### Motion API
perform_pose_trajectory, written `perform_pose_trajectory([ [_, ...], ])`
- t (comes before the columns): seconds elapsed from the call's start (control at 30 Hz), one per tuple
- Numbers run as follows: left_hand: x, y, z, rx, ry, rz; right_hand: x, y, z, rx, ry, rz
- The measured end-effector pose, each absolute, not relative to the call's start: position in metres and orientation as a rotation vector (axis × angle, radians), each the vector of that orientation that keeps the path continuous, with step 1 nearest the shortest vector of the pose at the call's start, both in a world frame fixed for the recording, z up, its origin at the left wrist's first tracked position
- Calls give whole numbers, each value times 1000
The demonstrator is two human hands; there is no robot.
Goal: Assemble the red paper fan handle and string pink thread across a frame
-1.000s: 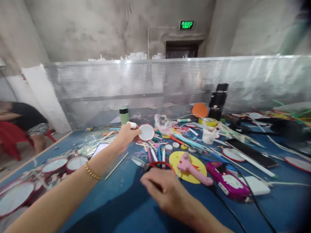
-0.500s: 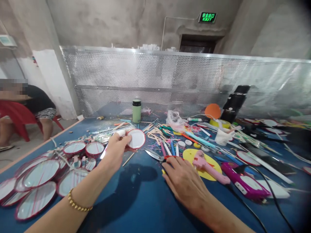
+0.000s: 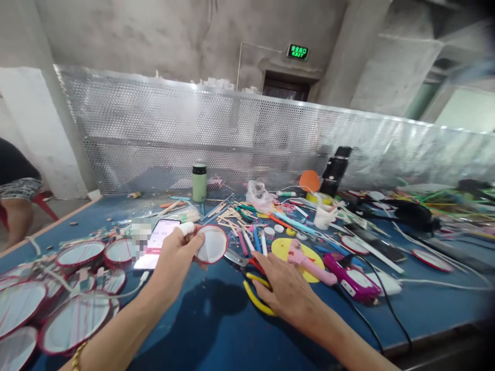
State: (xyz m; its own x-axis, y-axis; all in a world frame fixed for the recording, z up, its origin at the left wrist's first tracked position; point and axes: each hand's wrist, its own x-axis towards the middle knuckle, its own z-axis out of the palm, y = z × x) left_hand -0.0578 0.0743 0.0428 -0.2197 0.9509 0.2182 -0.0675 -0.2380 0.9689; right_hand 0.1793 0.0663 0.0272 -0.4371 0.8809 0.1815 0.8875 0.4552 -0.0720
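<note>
My left hand [image 3: 180, 252] pinches a small round white disc with a red rim [image 3: 213, 243], tilted above the blue table. A white wrapping [image 3: 187, 229] shows on one of its fingers. Low over the table, my right hand [image 3: 284, 281] has its fingers curled over the handles of scissors [image 3: 234, 257]. Their blades point left toward the disc. Red and yellow handle parts show by my thumb, though my fingers partly cover them. Several markers [image 3: 257, 239] lie just beyond, and a yellow oval piece [image 3: 280, 248] is right of my fingers.
Larger red-rimmed discs [image 3: 75, 322] are piled at left beside a lit phone [image 3: 164, 234]. A pink glue gun [image 3: 309, 265] and a purple device [image 3: 353, 278] with cords lie at right. A green bottle [image 3: 199, 184] stands before a perforated metal screen [image 3: 174, 123]. A person [image 3: 17, 180] sits far left.
My view has swung right, bringing the phone out from behind my left arm. The scissors have shifted slightly toward me with my right hand, and more of the yellow handles shows. The disc stays held.
</note>
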Motion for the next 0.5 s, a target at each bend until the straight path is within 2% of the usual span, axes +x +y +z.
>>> perform_pose_trajectory([
  [0.27,-61,74,38,1205,1205,1591,199,59,34,-1596,-2211,267],
  [0.5,-64,73,44,1136,1158,1619,201,72,46,-1560,-2137,193],
])
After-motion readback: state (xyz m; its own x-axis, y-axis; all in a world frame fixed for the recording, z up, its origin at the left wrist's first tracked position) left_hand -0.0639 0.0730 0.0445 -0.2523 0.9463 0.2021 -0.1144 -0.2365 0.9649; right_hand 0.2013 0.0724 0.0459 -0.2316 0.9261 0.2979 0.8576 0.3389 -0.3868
